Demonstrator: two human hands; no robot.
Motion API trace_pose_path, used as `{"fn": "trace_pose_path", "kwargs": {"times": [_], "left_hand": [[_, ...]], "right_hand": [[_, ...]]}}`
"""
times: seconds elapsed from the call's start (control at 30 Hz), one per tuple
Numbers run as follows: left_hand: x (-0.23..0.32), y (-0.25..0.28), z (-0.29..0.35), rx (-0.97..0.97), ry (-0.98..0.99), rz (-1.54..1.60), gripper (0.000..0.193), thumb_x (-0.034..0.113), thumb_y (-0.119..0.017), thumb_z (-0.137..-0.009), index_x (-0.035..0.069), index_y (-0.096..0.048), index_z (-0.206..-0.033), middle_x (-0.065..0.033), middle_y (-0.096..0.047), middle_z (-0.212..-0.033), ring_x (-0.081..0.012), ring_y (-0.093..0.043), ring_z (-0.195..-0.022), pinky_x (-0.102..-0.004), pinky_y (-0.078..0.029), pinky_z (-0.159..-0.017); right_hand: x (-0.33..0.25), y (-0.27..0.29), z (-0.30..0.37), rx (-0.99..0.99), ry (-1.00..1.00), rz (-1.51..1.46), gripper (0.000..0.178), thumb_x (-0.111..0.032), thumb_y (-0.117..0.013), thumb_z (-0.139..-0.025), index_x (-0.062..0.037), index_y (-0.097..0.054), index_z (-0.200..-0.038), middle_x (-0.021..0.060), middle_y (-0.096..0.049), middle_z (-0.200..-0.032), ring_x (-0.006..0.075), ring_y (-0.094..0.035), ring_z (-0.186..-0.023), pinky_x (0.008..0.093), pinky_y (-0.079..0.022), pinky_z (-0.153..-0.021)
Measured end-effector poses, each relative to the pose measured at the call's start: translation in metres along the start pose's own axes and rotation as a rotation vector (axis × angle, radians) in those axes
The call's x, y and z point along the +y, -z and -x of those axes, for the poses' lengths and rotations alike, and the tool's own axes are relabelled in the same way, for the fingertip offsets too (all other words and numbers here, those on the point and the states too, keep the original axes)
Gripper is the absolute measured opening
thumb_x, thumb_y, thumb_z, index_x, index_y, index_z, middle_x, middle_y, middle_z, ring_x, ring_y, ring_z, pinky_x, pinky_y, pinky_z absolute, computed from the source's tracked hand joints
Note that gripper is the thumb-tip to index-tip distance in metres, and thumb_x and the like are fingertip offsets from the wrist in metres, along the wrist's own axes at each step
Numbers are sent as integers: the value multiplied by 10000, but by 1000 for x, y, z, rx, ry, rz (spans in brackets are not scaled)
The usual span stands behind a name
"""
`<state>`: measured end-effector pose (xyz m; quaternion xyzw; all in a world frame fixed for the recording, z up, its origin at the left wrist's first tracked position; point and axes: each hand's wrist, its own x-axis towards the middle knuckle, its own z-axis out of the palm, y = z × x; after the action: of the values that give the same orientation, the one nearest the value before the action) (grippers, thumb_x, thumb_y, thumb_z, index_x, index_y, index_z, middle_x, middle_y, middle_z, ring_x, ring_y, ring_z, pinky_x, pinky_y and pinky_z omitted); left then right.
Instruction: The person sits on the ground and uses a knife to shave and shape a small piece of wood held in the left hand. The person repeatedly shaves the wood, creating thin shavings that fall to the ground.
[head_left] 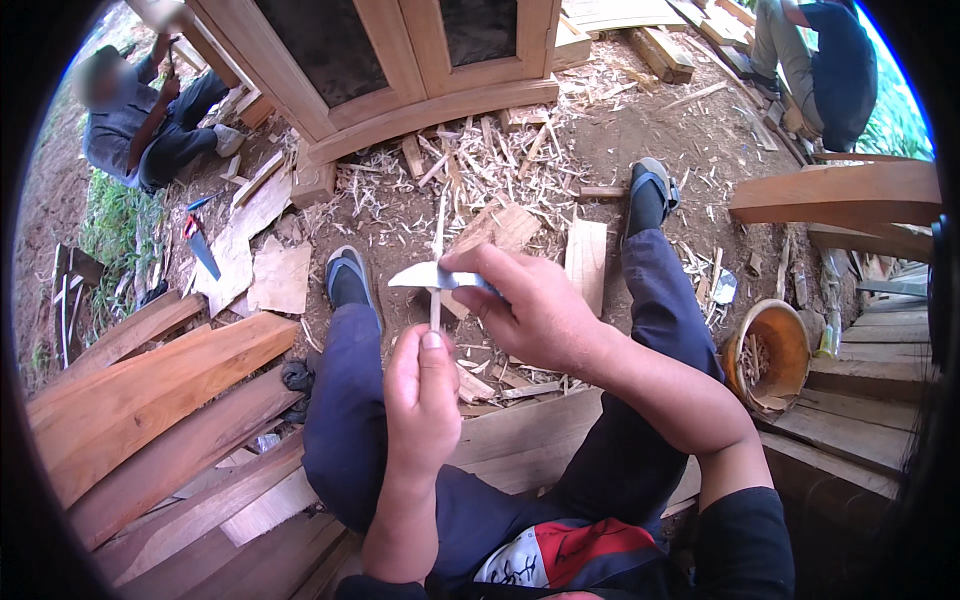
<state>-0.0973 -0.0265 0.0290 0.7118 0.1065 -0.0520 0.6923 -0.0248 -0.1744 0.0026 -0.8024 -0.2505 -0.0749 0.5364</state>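
Note:
My left hand (420, 405) pinches the lower end of a thin wooden stick (435, 312), thumb on top, holding it roughly upright between my knees. In my right hand (535, 305) is a knife (410, 276), its pale blade pointing left and lying across the stick just above my left fingers. My right thumb and fingers close around the knife's handle end, which is mostly hidden by the hand. Beyond the blade, the stick's upper part narrows against the ground littered with wood shavings (400, 190).
A wooden cabinet (345, 140) with dark panels stands ahead. A handsaw (203, 252) lies left; planks (170, 390) are stacked nearer. At right are a round bucket (792, 350) holding scraps and a curved beam (840, 195). One person (150, 125) sits far left, another (835, 75) far right.

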Motion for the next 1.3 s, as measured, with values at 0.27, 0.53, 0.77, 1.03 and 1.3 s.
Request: {"fn": "trace_pose_path", "kwargs": {"times": [0.27, 0.53, 0.77, 1.03, 1.3], "left_hand": [[6, 6, -1, -47, 49, 92, 262, 239, -412, -1058, 58, -510, -896, 80, -339, -627, -17, -286, -524, -227, -212, -453], [16, 17, -1, -11, -54, 33, 227, 205, -443, -1042, 68, -515, -877, 85, -359, -602, -15, -294, -490, -233, -203, -439], [9, 13, 2, -45, -68, 87, 217, 232, -459, -1040, 63, -543, -931, 101, -347, -583, 1, -277, -443, -214, -181, -393], [9, 12, 0, -35, -101, 0, 223, 200, -490, -1031, 42, -527, -878, 87, -409, -640, -7, -324, -559, -232, -238, -477], [5, 32, -2, -140, 33, -14, 263, 222, -525, -1026, -19, -618, -1069, 55, -540, -789, -19, -443, -717, -210, -381, -618]], "right_hand": [[-3, 8, 5, -102, -68, 101, 318, -291, -637, -932, -136, -570, -1200, 166, -680, -965, 397, -668, -850, 484, -535, -696], [-41, 9, 17, -175, 54, 138, 337, -263, -578, -953, -135, -494, -1254, 197, -656, -984, 419, -654, -800, 506, -518, -653], [-40, 11, 23, -211, -13, 99, 395, -259, -611, -945, -100, -494, -1288, 198, -640, -1005, 414, -648, -871, 486, -519, -691], [-47, 16, 27, -228, -13, 99, 395, -193, -575, -944, -102, -453, -1309, 194, -619, -1031, 419, -643, -874, 489, -524, -693], [-27, -4, 19, -86, -278, -60, 296, -139, -585, -938, -69, -552, -1223, 215, -654, -980, 406, -645, -956, 455, -513, -793]]}}
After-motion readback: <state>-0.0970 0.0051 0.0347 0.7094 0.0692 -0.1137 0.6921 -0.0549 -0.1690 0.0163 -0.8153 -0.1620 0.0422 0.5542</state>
